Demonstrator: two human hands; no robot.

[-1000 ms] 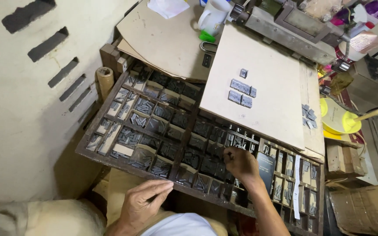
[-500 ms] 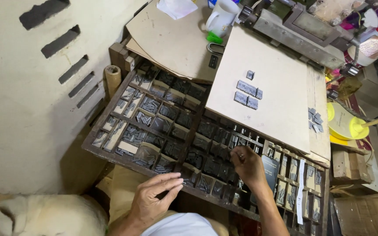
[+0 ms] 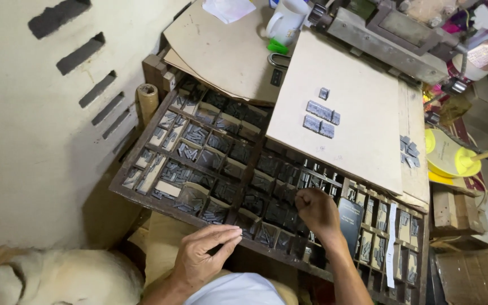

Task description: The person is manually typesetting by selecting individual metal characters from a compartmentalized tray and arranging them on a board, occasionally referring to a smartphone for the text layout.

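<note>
A dark wooden type case with many small compartments of grey metal type lies tilted in front of me. My right hand reaches down into a compartment near the case's middle front. Its fingers are curled among the type and the fingertips are hidden. My left hand hovers at the case's front rail, fingers straight and pressed against the thumb. Nothing shows between them.
A beige board covers the case's far right part and carries a few set type blocks. Loose type lies at its right edge. Behind stand a white mug, a metal machine and a yellow bowl. A wall closes the left.
My left hand has drifted slightly right and its fingers have closed against the thumb. My right hand stays in the same area of the case, shifting only a little.
</note>
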